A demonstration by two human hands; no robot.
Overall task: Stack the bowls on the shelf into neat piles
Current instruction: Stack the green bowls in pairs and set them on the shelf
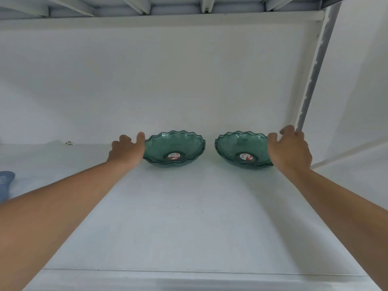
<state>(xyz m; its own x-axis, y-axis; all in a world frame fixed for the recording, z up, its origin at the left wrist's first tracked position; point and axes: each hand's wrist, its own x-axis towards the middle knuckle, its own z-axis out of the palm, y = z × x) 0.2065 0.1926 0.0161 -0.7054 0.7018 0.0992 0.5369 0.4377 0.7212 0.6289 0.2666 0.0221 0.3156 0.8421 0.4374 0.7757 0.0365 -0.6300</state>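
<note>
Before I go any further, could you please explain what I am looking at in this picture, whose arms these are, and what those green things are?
There is one picture, taken by a wide-angle camera worn on a person's head, so the two bare arms reaching forward belong to the wearer. They stretch over a white shelf, with another shelf overhead. Near the back stand two green see-through bowls with wavy rims, side by side and apart; each looks like a small nested pile, with a round label inside. The left hand touches the outer rim of the left bowl, and the right hand is curled over the outer rim of the right bowl. Neither bowl appears lifted. A small scrap lies farther left, and something blue shows at the left edge.
</note>
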